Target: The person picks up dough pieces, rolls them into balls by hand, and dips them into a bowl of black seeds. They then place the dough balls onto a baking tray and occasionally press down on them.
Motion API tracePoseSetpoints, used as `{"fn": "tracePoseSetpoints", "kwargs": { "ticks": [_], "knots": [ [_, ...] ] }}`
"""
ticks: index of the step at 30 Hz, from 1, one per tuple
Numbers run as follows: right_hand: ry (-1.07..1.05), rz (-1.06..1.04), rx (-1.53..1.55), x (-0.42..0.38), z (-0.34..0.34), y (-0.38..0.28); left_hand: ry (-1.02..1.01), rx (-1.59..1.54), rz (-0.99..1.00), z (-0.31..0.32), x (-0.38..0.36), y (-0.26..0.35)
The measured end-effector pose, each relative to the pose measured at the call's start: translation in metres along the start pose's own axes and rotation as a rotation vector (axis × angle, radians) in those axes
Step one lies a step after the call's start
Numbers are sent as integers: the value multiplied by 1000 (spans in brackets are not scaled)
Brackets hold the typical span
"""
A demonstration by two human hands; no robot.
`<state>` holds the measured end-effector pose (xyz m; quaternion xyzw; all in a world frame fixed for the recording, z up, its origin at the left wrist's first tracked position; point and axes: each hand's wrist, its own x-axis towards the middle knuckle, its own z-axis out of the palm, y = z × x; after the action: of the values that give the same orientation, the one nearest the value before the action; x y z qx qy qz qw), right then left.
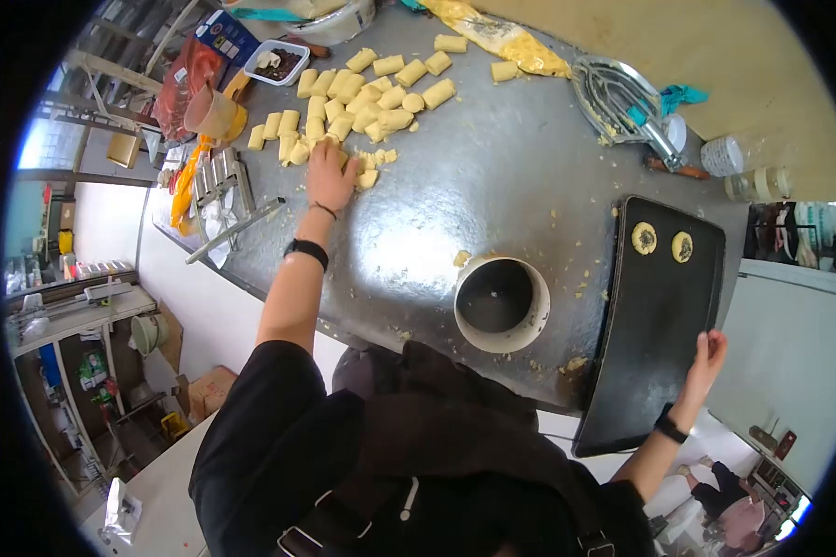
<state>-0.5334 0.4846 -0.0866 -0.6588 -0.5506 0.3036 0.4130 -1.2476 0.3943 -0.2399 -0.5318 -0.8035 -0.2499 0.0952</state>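
My left hand (332, 178) reaches into a pile of short, pale yellow dough cylinders (348, 88) at the upper left of the metal worktable. Its thumb stands apart from the fingers, and the fingertips are at the near edge of the pile, among broken dough pieces (369, 176). My right hand (705, 364) hovers by the right edge of a black baking tray (655, 343), loosely bent with nothing visible in it. Near the tray's far end lie two round dough pieces (644, 239) with dark centres. Between my hands stands a white ring-shaped container (502, 345), dark inside.
A tub with dark filling (277, 63) stands behind the dough. A metal rolling cutter (225, 181) lies at the left edge. A large whisk (622, 102), a yellow piping bag (502, 37) and clear jars (757, 184) line the back. Another person (729, 506) is at lower right.
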Motion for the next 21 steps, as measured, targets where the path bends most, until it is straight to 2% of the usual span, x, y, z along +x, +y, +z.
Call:
{"fn": "tracePoseSetpoints", "kwargs": {
  "ticks": [2, 6, 9, 12, 15, 18, 21],
  "knots": [
    [68, 97, -4, -44, -6, -20, 3, 33, 39, 8, -17, -7],
    [144, 97, -48, -107, -13, -34, 0, -288, 15, -11, -25, -2],
    [183, 39, -38, -134, -16, -47, -75, -269, 105, -28, -12, -2],
    [214, 55, -41, -151, -15, -62, -180, -229, 237, -23, 1, -9],
    [223, 10, -4, -163, -12, -78, -197, -316, 394, -8, 13, -4],
    [219, 34, 13, -174, -7, -94, -218, -166, 289, 1, 9, 14],
    [195, 7, 39, -180, -6, -97, -134, -76, 227, 11, 5, 22]
  ]
}}
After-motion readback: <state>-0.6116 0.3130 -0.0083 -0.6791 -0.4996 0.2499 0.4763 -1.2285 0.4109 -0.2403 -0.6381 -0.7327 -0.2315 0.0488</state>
